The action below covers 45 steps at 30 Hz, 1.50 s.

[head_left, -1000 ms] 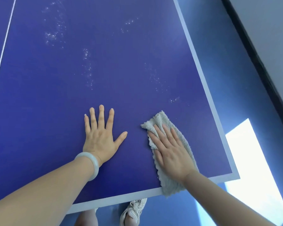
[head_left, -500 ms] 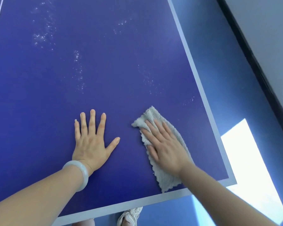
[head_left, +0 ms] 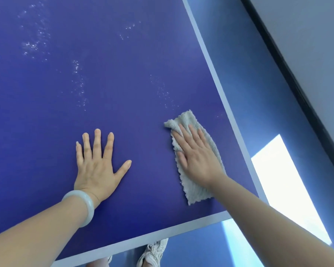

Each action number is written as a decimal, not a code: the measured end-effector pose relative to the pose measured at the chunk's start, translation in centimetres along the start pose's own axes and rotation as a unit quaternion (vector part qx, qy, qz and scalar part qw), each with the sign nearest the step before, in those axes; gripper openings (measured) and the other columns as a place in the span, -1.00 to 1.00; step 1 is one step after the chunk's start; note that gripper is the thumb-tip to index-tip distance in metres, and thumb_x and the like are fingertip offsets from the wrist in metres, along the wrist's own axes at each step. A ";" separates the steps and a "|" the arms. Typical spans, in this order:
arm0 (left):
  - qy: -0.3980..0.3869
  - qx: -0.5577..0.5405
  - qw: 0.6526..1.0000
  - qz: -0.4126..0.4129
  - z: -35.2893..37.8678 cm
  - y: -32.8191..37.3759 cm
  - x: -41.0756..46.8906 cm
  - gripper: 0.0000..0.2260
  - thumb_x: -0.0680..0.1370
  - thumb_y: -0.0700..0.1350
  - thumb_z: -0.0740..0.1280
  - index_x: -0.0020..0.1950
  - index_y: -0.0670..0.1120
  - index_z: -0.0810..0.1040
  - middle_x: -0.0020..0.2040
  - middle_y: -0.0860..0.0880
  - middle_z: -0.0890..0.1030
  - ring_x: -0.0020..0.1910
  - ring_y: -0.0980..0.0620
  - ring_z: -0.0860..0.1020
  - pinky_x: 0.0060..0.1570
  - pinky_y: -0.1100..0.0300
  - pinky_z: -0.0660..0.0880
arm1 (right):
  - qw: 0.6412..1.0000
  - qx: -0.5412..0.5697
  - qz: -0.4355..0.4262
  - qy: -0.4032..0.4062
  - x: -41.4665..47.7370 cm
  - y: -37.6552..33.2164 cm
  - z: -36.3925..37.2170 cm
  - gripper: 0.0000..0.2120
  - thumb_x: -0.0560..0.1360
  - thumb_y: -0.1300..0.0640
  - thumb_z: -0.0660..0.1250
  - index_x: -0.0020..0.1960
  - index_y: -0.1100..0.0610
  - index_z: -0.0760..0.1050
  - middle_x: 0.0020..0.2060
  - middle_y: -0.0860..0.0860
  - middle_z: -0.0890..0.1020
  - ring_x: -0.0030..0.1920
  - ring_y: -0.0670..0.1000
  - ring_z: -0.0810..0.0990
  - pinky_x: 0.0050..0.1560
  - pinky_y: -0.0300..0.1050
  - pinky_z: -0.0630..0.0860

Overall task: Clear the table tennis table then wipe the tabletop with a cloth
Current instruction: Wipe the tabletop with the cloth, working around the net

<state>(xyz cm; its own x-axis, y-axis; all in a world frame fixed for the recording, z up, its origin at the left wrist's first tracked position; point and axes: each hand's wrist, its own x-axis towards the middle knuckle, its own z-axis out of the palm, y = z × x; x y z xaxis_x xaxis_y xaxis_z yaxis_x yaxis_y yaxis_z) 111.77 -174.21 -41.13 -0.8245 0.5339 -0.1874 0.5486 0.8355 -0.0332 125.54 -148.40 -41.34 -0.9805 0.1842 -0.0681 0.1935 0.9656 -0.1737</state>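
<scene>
The blue table tennis table (head_left: 123,97) fills most of the head view, with white lines along its near and right edges. A pale grey fluffy cloth (head_left: 196,187) lies flat near the table's right corner. My right hand (head_left: 197,157) presses on it with straight fingers. My left hand (head_left: 97,166) rests flat on the bare tabletop with fingers spread, a pale bangle on its wrist. Patches of small white droplets (head_left: 79,87) dot the surface farther out.
Beyond the table's right edge (head_left: 228,112) is a blue floor (head_left: 258,78) with a bright sunlit patch (head_left: 285,187) and a dark skirting along a pale wall (head_left: 307,35). A white shoe (head_left: 154,251) shows below the near edge.
My right hand has slid the cloth away from the near edge and toward the right edge line. The left hand stays flat on the table.
</scene>
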 end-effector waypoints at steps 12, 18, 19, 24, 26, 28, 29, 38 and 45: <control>0.006 -0.008 1.000 0.000 0.0 0.1 -0.2 -0.17 0.49 0.43 -0.22 0.62 -0.05 -0.04 0.61 -0.17 -0.06 0.57 -0.26 -0.13 0.52 -0.20 -0.13 | 0.994 -0.006 0.108 0.024 -5.2 0.0 0.8 -0.49 0.70 -0.06 -0.15 0.63 -0.05 -0.04 0.62 -0.13 -0.05 0.61 0.00 -0.15 0.57 0.17 -0.18; 0.016 -0.015 1.000 -0.001 0.1 0.1 -0.1 -0.17 0.49 0.44 -0.22 0.62 -0.04 -0.04 0.61 -0.17 -0.06 0.57 -0.25 -0.14 0.53 -0.19 -0.16 | 0.972 -0.010 0.232 0.016 -0.4 7.6 -1.8 -0.48 0.67 -0.06 -0.16 0.63 -0.08 -0.01 0.61 -0.14 -0.03 0.61 0.03 -0.09 0.56 0.20 -0.19; 0.018 -0.017 1.000 -0.001 0.1 0.1 -0.1 -0.17 0.49 0.44 -0.21 0.62 -0.04 -0.03 0.61 -0.17 -0.06 0.57 -0.25 -0.14 0.53 -0.18 -0.17 | 0.962 0.003 0.273 0.011 0.5 8.1 -2.0 -0.48 0.67 -0.05 -0.15 0.63 -0.07 -0.04 0.62 -0.14 -0.07 0.61 0.04 -0.13 0.56 0.22 -0.23; 0.024 -0.026 0.999 -0.006 0.2 0.0 -0.1 -0.16 0.48 0.44 -0.21 0.62 -0.05 -0.03 0.61 -0.17 -0.04 0.57 -0.25 -0.13 0.53 -0.18 -0.17 | 0.980 0.019 0.194 0.035 -3.7 1.3 0.0 -0.48 0.69 -0.07 -0.14 0.63 -0.06 -0.04 0.62 -0.15 -0.08 0.61 0.03 -0.20 0.56 0.22 -0.24; 0.026 -0.025 0.999 -0.004 0.2 0.0 -0.1 -0.16 0.48 0.44 -0.21 0.62 -0.05 -0.03 0.61 -0.18 -0.04 0.57 -0.25 -0.13 0.53 -0.18 -0.18 | 0.989 0.002 0.147 0.021 -7.7 0.0 0.6 -0.48 0.69 -0.08 -0.10 0.63 -0.07 -0.02 0.62 -0.15 -0.04 0.61 0.02 -0.17 0.56 0.21 -0.21; 0.025 -0.026 0.999 -0.002 0.3 0.0 -0.2 -0.16 0.48 0.44 -0.21 0.62 -0.05 -0.02 0.61 -0.18 -0.03 0.57 -0.25 -0.13 0.52 -0.18 -0.18 | 0.991 -0.022 0.129 -0.003 -10.7 1.0 0.7 -0.48 0.68 -0.09 -0.08 0.63 -0.10 -0.01 0.61 -0.16 0.01 0.61 0.01 -0.12 0.56 0.25 -0.15; 0.025 -0.026 0.999 -0.002 0.3 -0.1 -0.3 -0.16 0.48 0.44 -0.20 0.62 -0.05 -0.02 0.61 -0.18 -0.03 0.57 -0.25 -0.12 0.52 -0.18 -0.18 | 0.992 -0.032 0.121 -0.013 -11.5 2.3 0.4 -0.47 0.67 -0.10 -0.08 0.62 -0.11 -0.01 0.61 -0.17 0.03 0.61 0.00 -0.09 0.56 0.27 -0.12; 0.029 -0.033 0.999 0.003 0.5 -0.2 -0.3 -0.17 0.49 0.45 -0.18 0.62 -0.04 -0.01 0.61 -0.18 -0.02 0.57 -0.25 -0.11 0.52 -0.18 -0.18 | 0.991 -0.031 0.126 -0.035 -9.5 6.0 -0.9 -0.48 0.68 -0.06 -0.12 0.63 -0.10 -0.04 0.61 -0.15 -0.04 0.61 0.01 -0.14 0.57 0.22 -0.17; 0.027 -0.029 0.999 0.004 0.0 0.1 -0.3 -0.17 0.49 0.43 -0.18 0.62 -0.06 0.01 0.60 -0.20 0.00 0.57 -0.26 -0.10 0.52 -0.18 -0.17 | 0.992 -0.026 0.105 -0.064 -13.2 7.2 -1.9 -0.47 0.66 -0.07 -0.12 0.62 -0.09 -0.02 0.61 -0.14 -0.01 0.61 0.01 -0.09 0.57 0.21 -0.10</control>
<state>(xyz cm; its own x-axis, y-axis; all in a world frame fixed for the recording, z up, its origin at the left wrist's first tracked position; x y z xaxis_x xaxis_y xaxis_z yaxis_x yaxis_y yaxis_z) 112.07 -174.32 -41.12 -0.8278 0.5447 -0.1345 0.5468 0.8369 0.0242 139.78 -143.58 -39.86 -0.9057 0.3605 -0.2230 0.3878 0.9171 -0.0926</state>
